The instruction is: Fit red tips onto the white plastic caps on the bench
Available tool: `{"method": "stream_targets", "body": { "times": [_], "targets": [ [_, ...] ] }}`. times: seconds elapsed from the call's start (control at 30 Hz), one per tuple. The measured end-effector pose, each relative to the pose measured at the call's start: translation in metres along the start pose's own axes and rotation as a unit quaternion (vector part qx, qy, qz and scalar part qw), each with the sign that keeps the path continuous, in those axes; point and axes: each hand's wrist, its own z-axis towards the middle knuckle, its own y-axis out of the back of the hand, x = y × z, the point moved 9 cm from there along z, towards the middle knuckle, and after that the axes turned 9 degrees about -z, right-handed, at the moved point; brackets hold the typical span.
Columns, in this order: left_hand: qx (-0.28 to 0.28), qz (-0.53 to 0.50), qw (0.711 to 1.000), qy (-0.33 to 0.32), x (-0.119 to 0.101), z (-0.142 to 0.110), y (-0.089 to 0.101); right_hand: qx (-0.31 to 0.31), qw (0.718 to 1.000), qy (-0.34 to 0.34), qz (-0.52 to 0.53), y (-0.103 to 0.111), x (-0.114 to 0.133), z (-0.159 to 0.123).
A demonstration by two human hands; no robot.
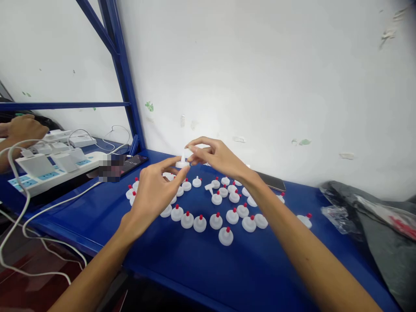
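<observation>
My left hand and my right hand meet above the blue table, both pinching one small white nozzle cap. The left fingers grip its round base; the right fingertips pinch its upright tip. Below the hands, several white caps with red tips stand in loose rows on the table. One white piece without a red tip lies on its side among them.
White power strips with cables lie at the left, where another person's hand rests. Two dark phones lie near the wall. Grey and clear plastic bags sit at the right. A blue steel frame rises behind.
</observation>
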Motion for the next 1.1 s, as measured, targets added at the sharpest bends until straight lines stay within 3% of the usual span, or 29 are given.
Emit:
{"method": "stream_targets", "body": {
  "times": [0.1,0.2,0.33,0.5,0.6,0.7,0.87,1.1],
  "targets": [
    [-0.062,0.012,0.998,-0.004,0.000,0.003,0.018,-0.011,0.993,-0.053,-0.108,-0.008,-0.029,0.000],
    [-0.095,0.013,0.995,-0.015,0.000,0.006,0.030,0.026,0.978,-0.081,-0.192,-0.034,-0.053,-0.002],
    [-0.109,0.015,0.994,-0.023,0.000,0.007,0.036,0.081,0.957,-0.091,-0.263,-0.059,-0.062,-0.003],
    [-0.111,0.013,0.993,-0.023,-0.004,0.007,0.040,0.060,0.942,-0.102,-0.314,-0.041,-0.060,0.000],
    [-0.113,0.006,0.993,-0.023,-0.005,0.007,0.043,0.044,0.928,-0.133,-0.345,-0.028,-0.070,-0.003],
    [-0.126,0.000,0.992,-0.022,-0.005,0.009,0.050,0.052,0.918,-0.163,-0.357,-0.028,-0.085,-0.009],
    [-0.160,-0.031,0.987,-0.010,0.002,0.015,0.072,0.071,0.921,-0.170,-0.343,-0.034,-0.095,-0.014],
    [-0.200,-0.111,0.973,0.031,0.031,0.030,0.107,0.029,0.927,-0.163,-0.336,-0.013,-0.088,-0.016]
  ]
}}
